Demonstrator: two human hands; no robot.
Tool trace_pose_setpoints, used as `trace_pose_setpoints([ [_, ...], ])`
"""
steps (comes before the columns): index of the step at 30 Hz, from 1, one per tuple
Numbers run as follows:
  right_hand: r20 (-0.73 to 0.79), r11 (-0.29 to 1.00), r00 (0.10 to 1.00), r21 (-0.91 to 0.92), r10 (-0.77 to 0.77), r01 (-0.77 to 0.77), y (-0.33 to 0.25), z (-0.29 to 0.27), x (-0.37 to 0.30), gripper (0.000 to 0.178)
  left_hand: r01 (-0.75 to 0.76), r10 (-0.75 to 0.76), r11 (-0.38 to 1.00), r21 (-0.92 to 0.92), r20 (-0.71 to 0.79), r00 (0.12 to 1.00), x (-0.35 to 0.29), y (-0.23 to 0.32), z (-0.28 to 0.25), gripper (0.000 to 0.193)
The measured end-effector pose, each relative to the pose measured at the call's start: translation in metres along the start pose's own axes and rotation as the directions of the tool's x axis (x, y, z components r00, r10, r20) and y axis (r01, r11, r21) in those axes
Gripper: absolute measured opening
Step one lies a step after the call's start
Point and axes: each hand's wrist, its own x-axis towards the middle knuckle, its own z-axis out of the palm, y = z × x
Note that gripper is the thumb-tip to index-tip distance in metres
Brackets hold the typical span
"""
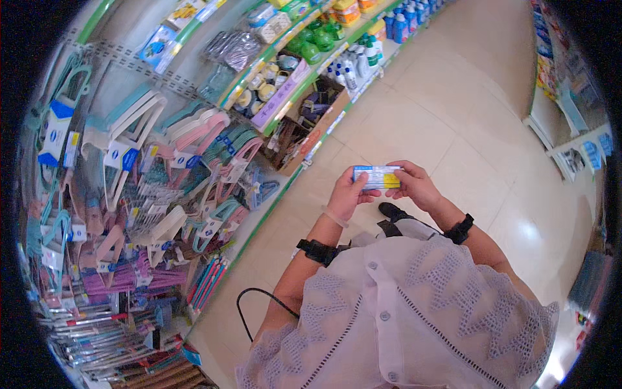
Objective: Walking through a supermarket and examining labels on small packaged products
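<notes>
Between my two hands I hold a small flat label card [377, 176], white and blue with a yellow patch at its right. My left hand [346, 192] grips its left end, the thumb lying across the front. At the other end my right hand [416, 187] pinches the yellow side between thumb and fingers. The card is held level in front of me, above the tiled floor. Its print is too small to make out, and its back is hidden.
Bundles of plastic hangers [129, 142] crowd the rack on my left. Beyond them, shelves carry green bottles [315, 42], blue bottles [402, 24] and a cardboard box [315, 129]. Another shelf unit [564, 129] stands across the aisle to the right. A black cable [249, 292] loops beside my left arm.
</notes>
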Motion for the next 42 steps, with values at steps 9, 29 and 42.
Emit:
trace_pose_setpoints([
  [9, -0.061, 0.996, 0.995, -0.029, -0.081, 0.079, -0.002, -0.002, 0.000, 0.028, -0.025, 0.024, 0.998, 0.053, 0.012, 1.000, -0.002, 0.003, 0.005, 0.030],
  [29, -0.274, 0.948, 0.927, -0.261, -0.255, 0.184, 0.027, 0.003, 0.009, 0.020, -0.063, 0.064, 0.997, -0.044, 0.029, 0.998, -0.016, -0.020, -0.024, 0.032],
  [42, -0.110, 0.918, 0.971, -0.361, -0.214, 0.162, 0.032, 0.026, 0.032, 0.022, -0.123, 0.112, 0.985, -0.120, -0.094, 0.989, -0.033, -0.024, -0.049, 0.031],
])
